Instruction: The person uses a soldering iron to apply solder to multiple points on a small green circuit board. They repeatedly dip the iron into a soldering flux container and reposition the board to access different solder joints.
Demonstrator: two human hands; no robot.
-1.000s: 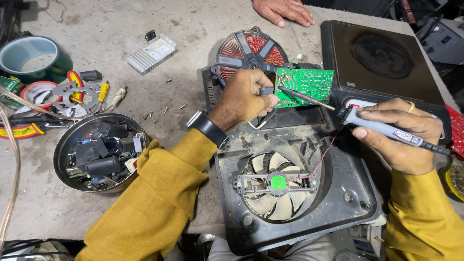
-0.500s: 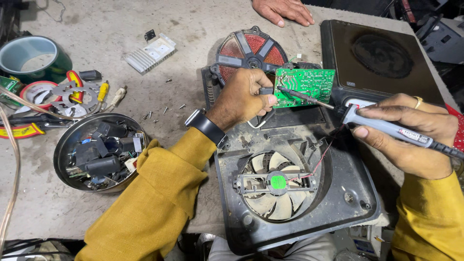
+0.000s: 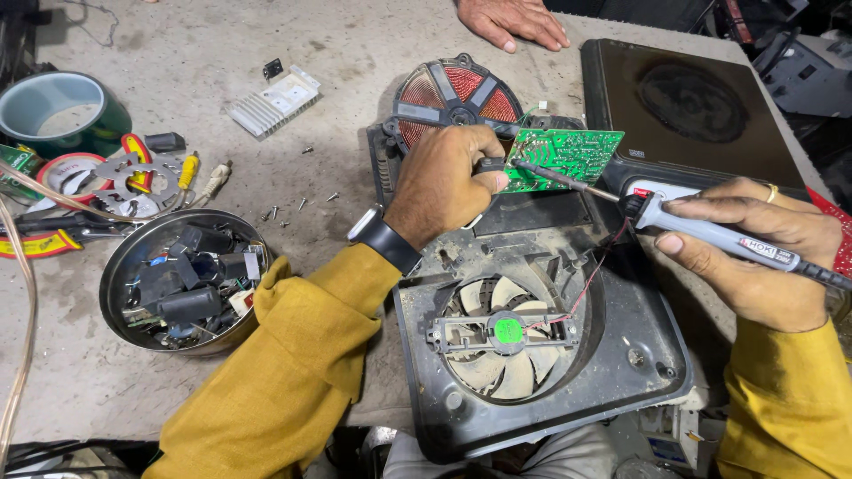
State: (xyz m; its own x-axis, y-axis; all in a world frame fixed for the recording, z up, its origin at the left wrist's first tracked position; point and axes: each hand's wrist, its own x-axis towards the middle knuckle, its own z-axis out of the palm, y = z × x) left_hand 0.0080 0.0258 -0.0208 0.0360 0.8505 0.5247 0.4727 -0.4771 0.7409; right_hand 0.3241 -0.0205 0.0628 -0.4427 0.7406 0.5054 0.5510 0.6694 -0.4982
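My left hand (image 3: pixel 448 182) pinches the left edge of a green circuit board (image 3: pixel 568 153), holding it tilted above an opened black cooktop housing (image 3: pixel 621 372). My right hand (image 3: pixel 754 257) grips a grey soldering iron (image 3: pixel 710 232); its thin metal tip touches the board near my left fingers. In the housing lies a white fan (image 3: pixel 506 341) with a green centre, with red and black wires running up toward the board. A red and black round coil (image 3: pixel 457 98) rests just behind the board.
A black glass cooktop panel (image 3: pixel 692 106) lies at the back right. Another person's hand (image 3: pixel 510 19) rests at the far edge. Left: metal bowl of parts (image 3: pixel 182 284), tape rolls (image 3: pixel 62 111), a finned heatsink (image 3: pixel 271 99), scattered screws (image 3: pixel 284 211).
The soldering iron's tip has stayed on the board; my right hand shifted slightly. My left hand keeps its hold on the board.
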